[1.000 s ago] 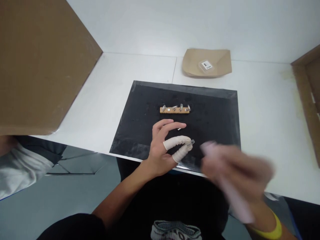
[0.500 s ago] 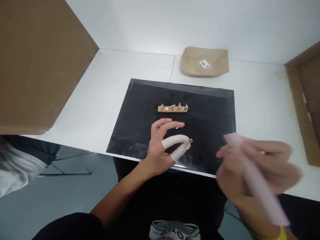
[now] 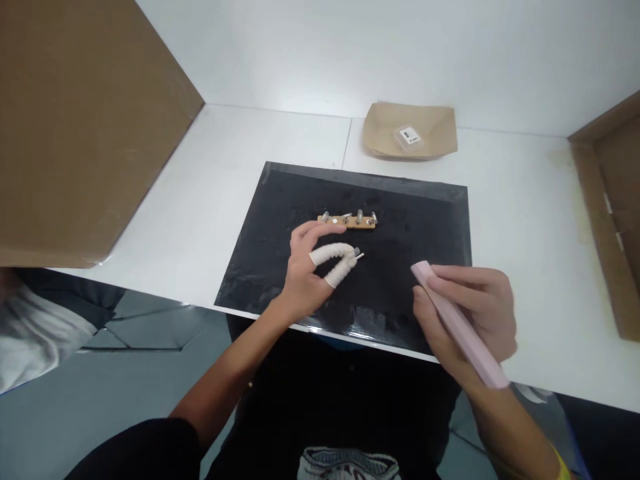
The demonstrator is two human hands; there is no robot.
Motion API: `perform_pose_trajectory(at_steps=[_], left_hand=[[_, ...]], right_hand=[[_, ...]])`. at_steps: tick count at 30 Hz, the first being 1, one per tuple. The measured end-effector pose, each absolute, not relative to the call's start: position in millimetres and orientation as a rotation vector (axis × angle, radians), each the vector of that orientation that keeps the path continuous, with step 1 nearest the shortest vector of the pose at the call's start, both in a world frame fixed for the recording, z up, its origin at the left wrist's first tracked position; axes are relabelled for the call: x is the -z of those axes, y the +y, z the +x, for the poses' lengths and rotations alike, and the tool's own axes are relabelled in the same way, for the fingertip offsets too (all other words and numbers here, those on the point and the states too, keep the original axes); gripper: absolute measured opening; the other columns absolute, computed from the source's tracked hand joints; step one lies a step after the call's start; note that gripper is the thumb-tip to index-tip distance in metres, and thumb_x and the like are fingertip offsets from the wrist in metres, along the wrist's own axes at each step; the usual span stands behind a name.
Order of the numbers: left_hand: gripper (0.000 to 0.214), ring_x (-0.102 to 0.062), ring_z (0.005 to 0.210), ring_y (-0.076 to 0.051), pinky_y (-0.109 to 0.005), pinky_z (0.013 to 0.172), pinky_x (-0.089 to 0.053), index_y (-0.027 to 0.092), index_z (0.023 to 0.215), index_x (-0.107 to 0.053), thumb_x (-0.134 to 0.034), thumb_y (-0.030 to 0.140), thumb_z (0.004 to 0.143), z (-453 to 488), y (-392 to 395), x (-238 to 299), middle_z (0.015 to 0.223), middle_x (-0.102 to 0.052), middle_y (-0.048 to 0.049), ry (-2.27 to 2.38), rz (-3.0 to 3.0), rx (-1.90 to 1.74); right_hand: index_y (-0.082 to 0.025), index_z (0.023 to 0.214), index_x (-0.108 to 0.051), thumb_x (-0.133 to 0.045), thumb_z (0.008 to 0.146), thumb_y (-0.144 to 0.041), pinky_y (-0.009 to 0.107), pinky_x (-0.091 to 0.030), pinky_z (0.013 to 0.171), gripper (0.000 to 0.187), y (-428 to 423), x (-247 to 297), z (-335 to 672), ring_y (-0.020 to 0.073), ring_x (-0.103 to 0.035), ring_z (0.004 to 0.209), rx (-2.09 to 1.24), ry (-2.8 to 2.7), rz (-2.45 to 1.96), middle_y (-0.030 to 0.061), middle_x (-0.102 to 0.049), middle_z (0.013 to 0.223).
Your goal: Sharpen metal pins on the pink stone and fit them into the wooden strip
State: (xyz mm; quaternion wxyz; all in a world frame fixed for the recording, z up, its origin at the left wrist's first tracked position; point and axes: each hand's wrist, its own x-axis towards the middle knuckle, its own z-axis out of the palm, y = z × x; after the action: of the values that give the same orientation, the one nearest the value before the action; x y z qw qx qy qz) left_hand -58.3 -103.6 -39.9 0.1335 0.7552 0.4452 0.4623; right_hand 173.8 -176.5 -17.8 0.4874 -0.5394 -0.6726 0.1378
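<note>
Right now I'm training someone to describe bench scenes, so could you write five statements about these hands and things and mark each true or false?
1. The right hand holds a long, pale-pink bar. True.
2. The right hand's thumb and index finger are covered. False: the left hand wears wrinkled white finger covers.
3. A narrow tan strip bearing small clear pieces lies on the black rectangular mat. True.
4. A brown paper tray contains a clear plastic case with a white label. True.
5. The left hand touches the brown paper tray. False: it pinches a tiny transparent part over the mat.
</note>
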Motion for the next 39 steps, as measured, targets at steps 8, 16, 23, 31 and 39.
perform_pose_trajectory(at_steps=[8,16,23,31,39], left_hand=[[0.004,-0.058,0.121,-0.025,-0.049,0.109,-0.046,0.023,0.098,-0.075,-0.073,0.025,0.094,-81,-55,61,0.122,-0.074,-0.0059,1.438,2.16,-1.276],[0.011,-0.054,0.127,-0.03,-0.054,0.108,-0.037,0.027,0.102,-0.077,-0.076,0.022,0.091,-78,-40,66,0.128,-0.072,-0.0056,1.51,2.286,-1.1],[0.011,-0.051,0.13,-0.033,-0.055,0.105,-0.035,0.028,0.102,-0.077,-0.076,0.024,0.091,-75,-36,66,0.133,-0.071,-0.0057,1.574,2.269,-0.976],[0.012,-0.05,0.131,-0.035,-0.055,0.103,-0.034,0.028,0.101,-0.077,-0.077,0.022,0.09,-74,-33,66,0.135,-0.07,-0.0052,1.602,2.276,-0.948],[0.017,-0.049,0.134,-0.036,-0.055,0.103,-0.033,0.028,0.104,-0.077,-0.079,0.023,0.088,-73,-33,66,0.139,-0.068,-0.0067,1.646,2.296,-0.913]], right_hand=[[-0.025,0.109,-0.068,-0.072,0.09,-0.009,0.031,-0.063,0.073,0.025,-191,42,142,0.0169,-0.071,0.087,-0.295,-1.694,-1.309,0.0047,-0.067,0.106],[-0.025,0.11,-0.068,-0.07,0.091,-0.01,0.034,-0.064,0.074,0.024,-191,58,141,0.019,-0.072,0.091,-0.432,-1.664,-1.308,0.0058,-0.067,0.107],[-0.024,0.107,-0.067,-0.07,0.092,-0.01,0.035,-0.063,0.077,0.021,-189,57,143,0.0192,-0.071,0.093,-0.474,-1.588,-1.357,0.0058,-0.067,0.107],[-0.024,0.108,-0.067,-0.069,0.092,-0.01,0.032,-0.063,0.079,0.022,-189,58,143,0.0178,-0.071,0.093,-0.5,-1.6,-1.344,0.005,-0.066,0.107],[-0.024,0.107,-0.067,-0.068,0.092,-0.01,0.033,-0.064,0.077,0.02,-187,57,143,0.0187,-0.071,0.091,-0.501,-1.624,-1.337,0.005,-0.066,0.105]])
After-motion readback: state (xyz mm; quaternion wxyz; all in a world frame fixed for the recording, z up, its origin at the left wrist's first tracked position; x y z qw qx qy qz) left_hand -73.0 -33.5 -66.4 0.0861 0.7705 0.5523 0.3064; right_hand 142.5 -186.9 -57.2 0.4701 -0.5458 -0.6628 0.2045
